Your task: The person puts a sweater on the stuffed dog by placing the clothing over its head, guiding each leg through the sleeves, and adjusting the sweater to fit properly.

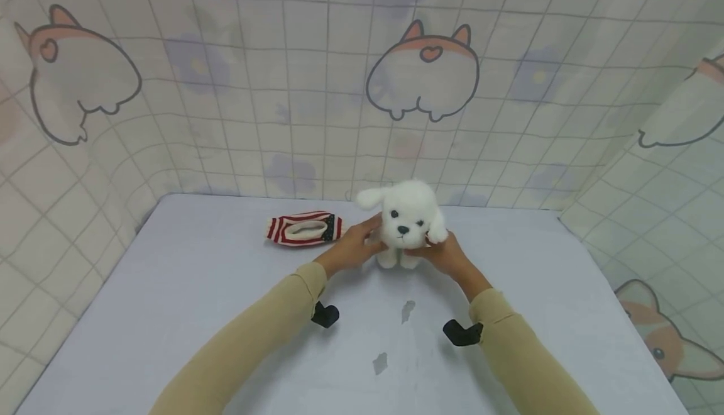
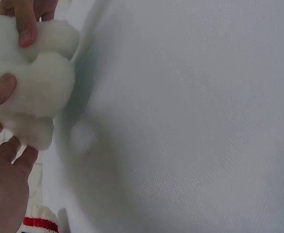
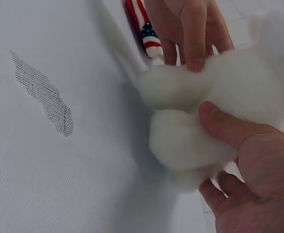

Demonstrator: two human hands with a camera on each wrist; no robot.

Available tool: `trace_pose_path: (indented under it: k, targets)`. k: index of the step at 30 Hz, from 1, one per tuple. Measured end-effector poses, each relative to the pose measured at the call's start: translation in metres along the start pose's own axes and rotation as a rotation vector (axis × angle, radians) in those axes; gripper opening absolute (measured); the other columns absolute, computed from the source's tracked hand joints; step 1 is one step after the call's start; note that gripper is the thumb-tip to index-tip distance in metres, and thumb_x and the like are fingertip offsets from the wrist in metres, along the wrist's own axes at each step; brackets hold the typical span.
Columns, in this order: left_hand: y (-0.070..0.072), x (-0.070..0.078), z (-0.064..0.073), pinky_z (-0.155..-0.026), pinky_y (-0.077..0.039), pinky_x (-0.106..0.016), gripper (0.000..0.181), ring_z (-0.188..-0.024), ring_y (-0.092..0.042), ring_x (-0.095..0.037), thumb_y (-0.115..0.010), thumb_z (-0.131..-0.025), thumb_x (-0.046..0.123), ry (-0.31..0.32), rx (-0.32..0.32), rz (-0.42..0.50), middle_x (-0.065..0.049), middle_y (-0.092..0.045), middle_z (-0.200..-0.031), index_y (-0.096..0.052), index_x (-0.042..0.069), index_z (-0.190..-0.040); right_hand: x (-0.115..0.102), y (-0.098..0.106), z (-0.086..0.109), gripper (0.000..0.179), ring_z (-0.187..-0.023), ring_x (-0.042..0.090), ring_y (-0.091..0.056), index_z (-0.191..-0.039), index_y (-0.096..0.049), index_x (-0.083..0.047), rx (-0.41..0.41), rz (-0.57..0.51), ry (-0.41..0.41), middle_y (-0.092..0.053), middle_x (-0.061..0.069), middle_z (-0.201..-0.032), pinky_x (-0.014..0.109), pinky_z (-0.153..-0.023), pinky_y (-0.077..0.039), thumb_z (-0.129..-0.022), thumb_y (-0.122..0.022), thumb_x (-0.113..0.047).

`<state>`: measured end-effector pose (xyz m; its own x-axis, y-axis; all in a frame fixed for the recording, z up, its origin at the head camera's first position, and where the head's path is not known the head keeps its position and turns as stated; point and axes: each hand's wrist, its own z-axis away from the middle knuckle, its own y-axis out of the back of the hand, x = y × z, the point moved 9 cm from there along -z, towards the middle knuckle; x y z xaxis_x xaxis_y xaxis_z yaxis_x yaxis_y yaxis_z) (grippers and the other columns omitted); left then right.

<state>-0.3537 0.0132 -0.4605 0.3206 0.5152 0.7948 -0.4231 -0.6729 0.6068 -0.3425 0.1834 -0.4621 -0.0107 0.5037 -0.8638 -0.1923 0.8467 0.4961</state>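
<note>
A thin, gridded wall cloth, printed with cartoon corgis, hangs around the table, whose white, fine-grained top is matte. From the table's middle, the plush dog is near twelve o'clock, upright and facing the person; whether its feet touch down I cannot tell. It is short-piled and rounded, with stubby legs and floppy ears, one sticking out toward nine o'clock. The left hand and right hand grip its body from either side, each thumb pressed into the plush and fingers curled around, probably because a soft, top-heavy shape needs support on both flanks. At nine o'clock from the dog, just beside the left hand, lies a striped knit garment, its cream-lined opening facing up, apparently set aside within reach. Small grey patches mark the table at six o'clock.
</note>
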Motion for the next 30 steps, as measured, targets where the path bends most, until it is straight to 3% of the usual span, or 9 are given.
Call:
trace_pose_path:
  k: [4,11,16,25,30]
  targets:
    - [0.0,-0.002,-0.002,-0.117,-0.03,-0.043,0.068,-0.145,-0.031,-0.026,-0.059,-0.097,0.029,-0.017,0.011,0.003,-0.001,-0.025,-0.16,-0.022,0.027,-0.154,0.003,-0.001,-0.002,0.07,-0.134,0.033,-0.044,-0.136,-0.047,-0.01,0.016,0.037,-0.019,-0.051,0.014,-0.142,0.053,-0.111,-0.035,-0.077,-0.081,-0.026]
    - [-0.003,-0.013,-0.003,-0.116,-0.031,-0.046,0.07,-0.142,-0.036,-0.028,-0.058,-0.097,0.031,0.014,-0.006,-0.033,-0.004,-0.033,-0.157,-0.018,0.032,-0.154,0.013,-0.004,-0.005,0.072,-0.129,0.032,-0.05,-0.136,-0.048,-0.009,0.012,0.124,-0.037,-0.053,0.015,-0.14,0.051,-0.109,-0.038,-0.076,-0.081,-0.028]
    - [-0.004,-0.013,-0.005,-0.117,-0.028,-0.044,0.071,-0.143,-0.034,-0.028,-0.057,-0.097,0.029,-0.013,-0.015,-0.063,-0.005,-0.029,-0.159,-0.017,0.027,-0.155,0.014,-0.005,-0.005,0.073,-0.132,0.033,-0.047,-0.137,-0.047,-0.01,0.013,0.164,-0.02,-0.052,0.015,-0.141,0.052,-0.111,-0.036,-0.076,-0.082,-0.029]
    - [-0.002,-0.012,-0.002,-0.12,-0.024,-0.042,0.071,-0.147,-0.027,-0.025,-0.057,-0.098,0.029,-0.01,-0.013,-0.123,-0.005,-0.024,-0.16,-0.017,0.024,-0.156,0.011,-0.002,0.0,0.078,-0.136,0.033,-0.044,-0.14,-0.045,-0.013,0.009,0.221,0.004,-0.049,0.012,-0.145,0.053,-0.111,-0.036,-0.075,-0.082,-0.034]
    - [0.005,-0.011,0.003,-0.12,-0.024,-0.041,0.072,-0.147,-0.028,-0.023,-0.063,-0.094,0.026,-0.004,0.007,-0.178,-0.004,-0.028,-0.159,-0.024,0.022,-0.154,0.01,0.001,0.003,0.085,-0.135,0.034,-0.045,-0.144,-0.041,-0.011,0.012,0.257,0.034,-0.047,0.012,-0.147,0.051,-0.108,-0.041,-0.075,-0.082,-0.038]
